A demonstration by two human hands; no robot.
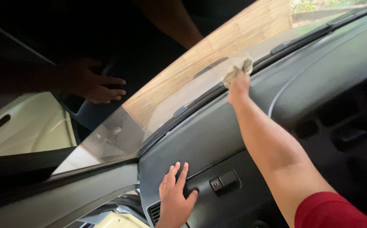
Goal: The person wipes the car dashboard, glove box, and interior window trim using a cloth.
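I am inside a car, facing the windshield (179, 84). My right hand (238, 88) reaches far forward and is shut on a crumpled pale cloth (236, 67), which presses against the inside of the glass just above the dashboard (204, 135). That arm wears a red sleeve (331, 211). My left hand (173, 198) lies flat with fingers spread on the dark grey dashboard edge, beside a small black latch (224, 180). It holds nothing.
Dim reflections of a hand (94, 86) and an arm show in the upper glass. Wiper blades (301, 38) lie outside along the base of the windshield. A dark pillar (65, 198) runs at lower left, and an air vent (154, 212) sits below my left hand.
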